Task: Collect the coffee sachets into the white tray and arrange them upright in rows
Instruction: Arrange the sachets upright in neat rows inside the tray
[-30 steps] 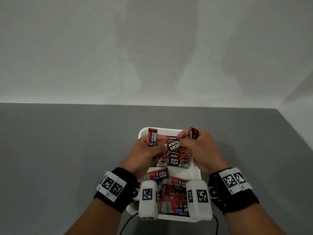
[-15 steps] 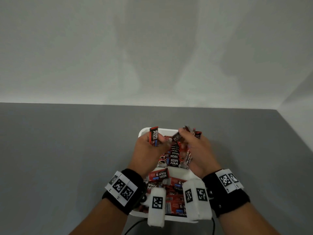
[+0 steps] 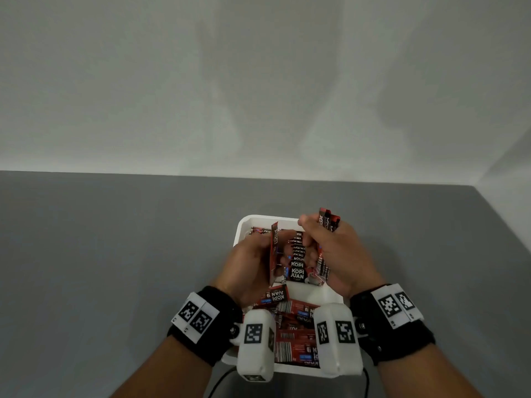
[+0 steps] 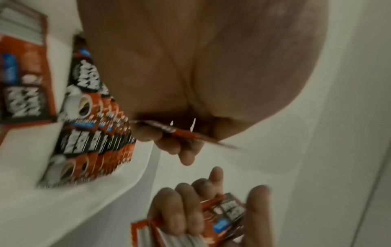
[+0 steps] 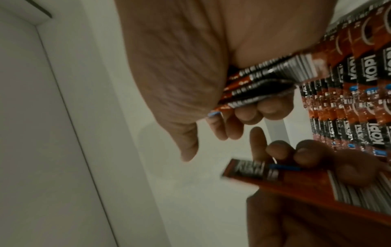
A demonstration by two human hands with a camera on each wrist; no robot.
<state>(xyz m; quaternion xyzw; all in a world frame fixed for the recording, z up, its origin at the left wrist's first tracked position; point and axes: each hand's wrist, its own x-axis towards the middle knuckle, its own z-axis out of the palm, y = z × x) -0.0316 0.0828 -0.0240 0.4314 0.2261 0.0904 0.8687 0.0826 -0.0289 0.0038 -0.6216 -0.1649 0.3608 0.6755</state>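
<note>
1. Head view: I am holding both hands over the tray (image 3: 242, 225), which is sitting at 6 o'clock on the grey table (image 3: 115, 239). My left hand (image 3: 247, 268) is pinching one sachet (image 3: 273, 254) edge-on, ready, I judge, to slot into the upright row (image 3: 297, 265). My right hand (image 3: 339, 259) is gripping a bundle (image 3: 327, 222) that is poking out toward 12 o'clock. Loose sachets (image 3: 296, 326) are lying flat at the tray's near end, partly hidden by the wrist cameras.
2. Left wrist view: my thumb and fingers (image 4: 160, 140) are closing on the thin sachet (image 4: 186, 133). Everything is blurring; the row (image 4: 95, 142) is at 9 o'clock.
3. Right wrist view: my curled fingers (image 5: 249, 115) are clamping the bundle (image 5: 264, 83) so it stays squared. How many it holds I cannot tell.
</note>
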